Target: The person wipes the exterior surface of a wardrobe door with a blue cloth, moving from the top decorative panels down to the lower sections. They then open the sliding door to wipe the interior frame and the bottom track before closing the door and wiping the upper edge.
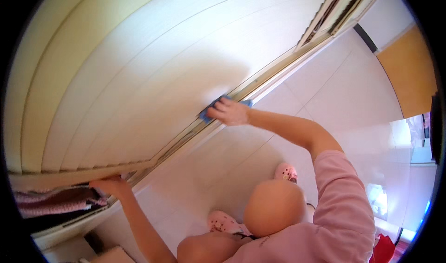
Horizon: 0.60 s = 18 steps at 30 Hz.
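Note:
My right hand [228, 112], fingers bent, presses a blue cloth [205, 116] against the bottom edge of a white louvered sliding door [156, 71], over the floor track [258, 80]. Part of the cloth sticks out beyond the wrist. At lower left, my left hand [109, 185] grips the side edge of this door, with its fingertips partly hidden. Beside that hand, the gap in the closet shows pink knitted fabric [59, 207] and dark items.
My knees are bent over pale floor tiles [327, 74], with pink clogs [286, 172] on my feet. More louvered panels [324, 15] stand at upper right. An orange-brown panel [406, 71] is at far right, and a red object [383, 249] lies at lower right.

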Tool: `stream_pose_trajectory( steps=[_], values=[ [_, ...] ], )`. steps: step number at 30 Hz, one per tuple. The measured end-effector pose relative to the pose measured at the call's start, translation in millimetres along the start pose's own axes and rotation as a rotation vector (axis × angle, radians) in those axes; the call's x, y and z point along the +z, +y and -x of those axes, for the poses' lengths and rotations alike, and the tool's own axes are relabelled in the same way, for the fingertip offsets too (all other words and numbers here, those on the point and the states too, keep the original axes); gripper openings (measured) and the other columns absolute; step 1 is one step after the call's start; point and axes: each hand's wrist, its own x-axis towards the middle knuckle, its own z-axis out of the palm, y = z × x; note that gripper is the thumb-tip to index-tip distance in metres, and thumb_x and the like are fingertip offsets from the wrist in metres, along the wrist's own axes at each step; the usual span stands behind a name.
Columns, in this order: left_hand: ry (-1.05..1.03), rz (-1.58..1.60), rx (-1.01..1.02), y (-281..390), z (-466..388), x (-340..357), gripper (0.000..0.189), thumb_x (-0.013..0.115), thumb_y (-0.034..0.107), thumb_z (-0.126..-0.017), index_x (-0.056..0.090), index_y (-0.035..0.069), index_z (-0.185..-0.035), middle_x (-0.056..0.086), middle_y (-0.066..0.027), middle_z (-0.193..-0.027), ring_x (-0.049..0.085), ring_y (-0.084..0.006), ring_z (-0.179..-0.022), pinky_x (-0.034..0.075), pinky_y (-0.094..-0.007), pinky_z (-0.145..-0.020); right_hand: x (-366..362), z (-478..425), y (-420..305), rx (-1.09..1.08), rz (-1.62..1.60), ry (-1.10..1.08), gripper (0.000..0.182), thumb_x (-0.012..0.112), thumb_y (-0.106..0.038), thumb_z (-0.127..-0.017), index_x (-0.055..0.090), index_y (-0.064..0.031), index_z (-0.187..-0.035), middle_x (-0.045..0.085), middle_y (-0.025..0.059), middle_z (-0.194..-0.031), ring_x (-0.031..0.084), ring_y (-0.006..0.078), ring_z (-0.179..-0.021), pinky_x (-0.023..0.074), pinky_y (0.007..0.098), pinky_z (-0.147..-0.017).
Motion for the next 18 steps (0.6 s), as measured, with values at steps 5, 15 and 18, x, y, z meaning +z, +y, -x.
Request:
stream_pose_trajectory(
  steps=[5, 15, 18],
  values=[
    [0.145, 0.031, 0.024, 1.1, 17.9, 27.3, 0.076, 0.035, 0.066, -0.078, 0.029, 0.011, -0.131, 0.028, -0.0048, -0.135, 0.026, -0.0264, -0.122, 0.016, -0.0396, -0.103, -10.5, 124.3, 107.6, 0.156, 0.023, -0.080, 0.028, 0.056, -0.012, -0.073, 0.056, -0.0095, -0.101, 0.050, 0.0045, -0.089, 0.046, 0.0200, -0.082, 0.0390, 0.0338, -0.077],
    [0.252, -0.054, 0.146, 2.5, 32.8, 49.6, 0.073, 0.032, 0.064, -0.079, 0.013, 0.022, -0.136, 0.011, 0.0006, -0.141, 0.014, -0.0281, -0.127, 0.014, -0.0456, -0.104, -36.0, 263.9, 216.2, 0.841, 0.259, -0.092, 0.023, 0.055, -0.004, -0.070, 0.058, -0.0031, -0.092, 0.047, 0.0122, -0.103, 0.050, 0.0304, -0.090, 0.0449, 0.0365, -0.076],
    [0.270, -0.051, 0.168, 4.4, 54.8, 75.2, 0.074, 0.031, 0.065, -0.079, 0.013, 0.022, -0.136, 0.011, 0.0001, -0.141, 0.015, -0.0285, -0.127, 0.012, -0.0443, -0.105, -5.1, 244.2, 198.5, 1.287, 0.010, 0.320, 0.025, 0.059, -0.002, -0.062, 0.063, -0.0037, -0.087, 0.050, 0.0156, -0.102, 0.052, 0.0320, -0.093, 0.0442, 0.0344, -0.079]
  ],
)
